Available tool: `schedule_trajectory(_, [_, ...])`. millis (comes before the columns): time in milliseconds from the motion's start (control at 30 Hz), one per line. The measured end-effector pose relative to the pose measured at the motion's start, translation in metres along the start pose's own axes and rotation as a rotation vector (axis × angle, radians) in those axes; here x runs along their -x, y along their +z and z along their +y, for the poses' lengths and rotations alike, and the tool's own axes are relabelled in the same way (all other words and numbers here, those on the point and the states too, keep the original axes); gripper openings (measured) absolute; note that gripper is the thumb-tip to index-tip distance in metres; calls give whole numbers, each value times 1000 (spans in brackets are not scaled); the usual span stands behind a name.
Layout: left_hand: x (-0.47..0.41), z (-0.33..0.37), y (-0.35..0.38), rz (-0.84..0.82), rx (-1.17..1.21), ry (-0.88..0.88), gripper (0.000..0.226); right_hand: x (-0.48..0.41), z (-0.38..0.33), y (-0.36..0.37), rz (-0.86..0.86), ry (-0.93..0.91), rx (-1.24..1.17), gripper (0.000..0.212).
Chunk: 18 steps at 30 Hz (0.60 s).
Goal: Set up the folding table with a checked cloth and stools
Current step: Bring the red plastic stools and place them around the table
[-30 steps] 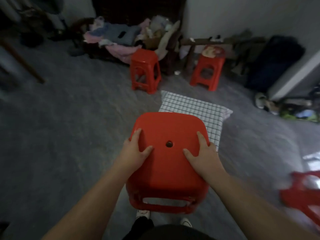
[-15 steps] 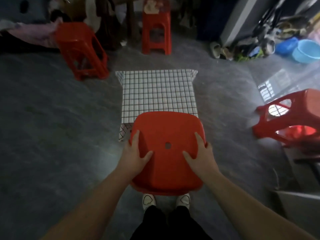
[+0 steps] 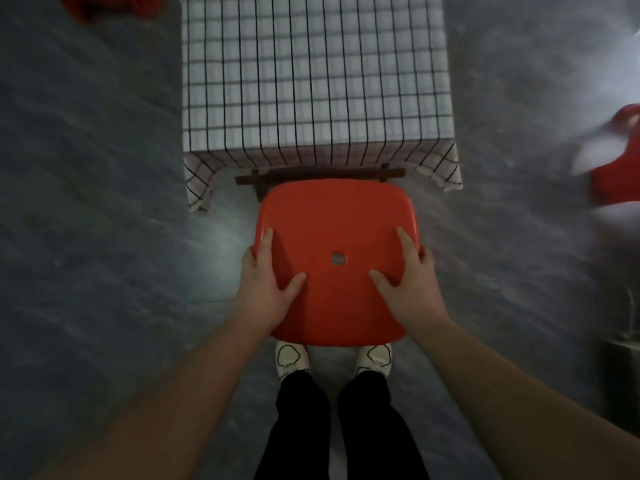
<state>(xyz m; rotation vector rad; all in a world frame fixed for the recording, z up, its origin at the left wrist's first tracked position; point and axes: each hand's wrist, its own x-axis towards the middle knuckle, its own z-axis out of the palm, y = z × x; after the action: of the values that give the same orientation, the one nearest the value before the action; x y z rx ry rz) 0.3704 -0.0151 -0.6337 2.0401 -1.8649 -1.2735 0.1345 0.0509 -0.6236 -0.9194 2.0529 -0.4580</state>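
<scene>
I look straight down on a red plastic stool (image 3: 332, 223) with a small hole in the middle of its seat. My left hand (image 3: 268, 291) grips the seat's left edge and my right hand (image 3: 407, 289) grips its right edge. The stool is held just in front of my feet, its far edge against the near side of the low table. A white cloth with a black check (image 3: 315, 74) covers the table and hangs at both near corners. A dark wooden part of the table frame (image 3: 249, 179) shows under the cloth's near edge.
A second red stool (image 3: 620, 161) sits blurred at the right edge. Part of another red stool (image 3: 114, 3) shows at the top left. Grey floor (image 3: 90, 237) lies on both sides of the table. My two white shoes (image 3: 291, 358) stand below the held stool.
My view has tilted down and I have come closer to the table. The stool, still in both hands, now sits at the table's near edge. The clutter at the back has left the view.
</scene>
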Motion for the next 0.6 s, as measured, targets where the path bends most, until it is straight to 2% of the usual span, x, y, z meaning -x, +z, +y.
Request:
schedule_trajectory(167, [-22,-29,31,6,7,-34,98,-27,28,32,7,-22,22,84])
schedule_trajectory(333, [-21,-26,32,-19,-61,-55,98,-28,30,34,-39,-19,84,85])
schedule_trajectory(467, [-12,2,6,-95,-229,-79,91,-21,1,13,-145,65,310,80])
schedule_trajectory(600, [14,52,-54,-31,-226,-17,77,10,-59,-31,-131,6,424,72])
